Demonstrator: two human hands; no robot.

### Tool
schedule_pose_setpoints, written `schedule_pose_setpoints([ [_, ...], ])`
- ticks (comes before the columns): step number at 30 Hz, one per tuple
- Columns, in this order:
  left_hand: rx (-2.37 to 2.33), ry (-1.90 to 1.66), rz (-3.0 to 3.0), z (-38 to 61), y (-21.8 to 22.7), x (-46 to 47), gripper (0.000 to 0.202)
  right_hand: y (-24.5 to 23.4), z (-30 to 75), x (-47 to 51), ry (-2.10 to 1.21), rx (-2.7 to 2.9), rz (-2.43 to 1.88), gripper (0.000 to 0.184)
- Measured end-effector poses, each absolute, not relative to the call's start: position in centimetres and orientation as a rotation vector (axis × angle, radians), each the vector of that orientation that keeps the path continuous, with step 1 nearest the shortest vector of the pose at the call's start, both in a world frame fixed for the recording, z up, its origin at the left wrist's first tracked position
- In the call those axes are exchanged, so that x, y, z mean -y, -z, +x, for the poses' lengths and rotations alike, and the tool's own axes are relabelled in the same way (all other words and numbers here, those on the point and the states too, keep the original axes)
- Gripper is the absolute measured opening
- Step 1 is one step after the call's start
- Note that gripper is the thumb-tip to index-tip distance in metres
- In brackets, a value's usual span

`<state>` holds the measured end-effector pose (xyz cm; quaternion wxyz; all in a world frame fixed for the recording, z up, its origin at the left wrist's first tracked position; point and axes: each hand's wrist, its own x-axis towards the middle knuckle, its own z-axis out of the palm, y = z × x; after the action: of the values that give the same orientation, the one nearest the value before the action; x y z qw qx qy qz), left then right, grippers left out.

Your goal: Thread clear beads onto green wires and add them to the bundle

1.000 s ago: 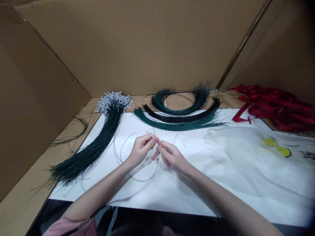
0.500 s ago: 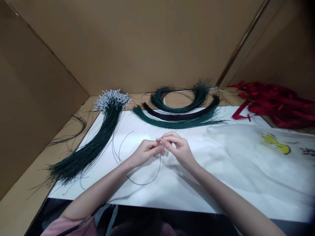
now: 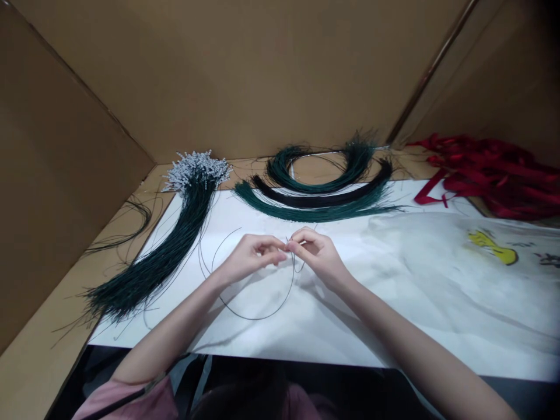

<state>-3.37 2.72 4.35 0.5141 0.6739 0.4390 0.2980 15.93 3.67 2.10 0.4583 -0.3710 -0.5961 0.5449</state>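
My left hand and my right hand meet fingertip to fingertip over the white sheet. Both pinch a thin dark wire that hangs below them in a loop and touches the sheet. A small second loop of the wire shows just under my right fingers. To the left lies a long bundle of dark green wires with white beaded tips at its far end.
Curved bundles of green and black wires lie behind my hands. Red ribbons are heaped at the back right. A thin white bag with a yellow print covers the right side. Cardboard walls close in the back and left.
My hands have shifted slightly away from me and stayed joined at the fingertips. My right hand has turned over the wire, and the hanging loop has widened a little.
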Motion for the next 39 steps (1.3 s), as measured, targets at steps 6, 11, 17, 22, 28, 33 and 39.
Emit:
schedule_pose_setpoints([
  [6, -1.134, -0.907, 1.749, -4.1, -5.3, -3.1, 0.023, -2.2, 15.5, -3.1, -1.531, 1.456, -0.925, 0.032],
  [11, -1.118, -0.859, 1.844, -4.0, -5.2, -3.0, 0.021, -2.1, 15.4, -3.0, -1.627, 1.442, -0.932, 0.032],
  [17, -1.120, -0.836, 1.867, -3.9, -5.1, -3.0, 0.023, -1.9, 15.5, -3.1, -1.670, 1.456, -0.916, 0.027],
  [22, -1.136, -0.846, 1.876, -3.7, -4.7, -3.0, 0.024, -2.0, 15.4, -3.0, -1.677, 1.435, -0.924, 0.031],
  [28, -1.173, -0.854, 1.945, -4.0, -4.4, -3.5, 0.027, -2.0, 15.4, -2.8, -1.717, 1.403, -0.898, 0.038],
  [33, -1.290, -0.832, 2.099, -5.3, -2.5, -5.2, 0.017, -1.9, 15.7, -3.0, -1.717, 1.354, -0.908, 0.036],
  [39, -1.393, -0.732, 2.238, -5.7, 0.3, -6.6, 0.005, -1.9, 15.8, -3.3, -1.691, 1.360, -0.934, 0.038],
])
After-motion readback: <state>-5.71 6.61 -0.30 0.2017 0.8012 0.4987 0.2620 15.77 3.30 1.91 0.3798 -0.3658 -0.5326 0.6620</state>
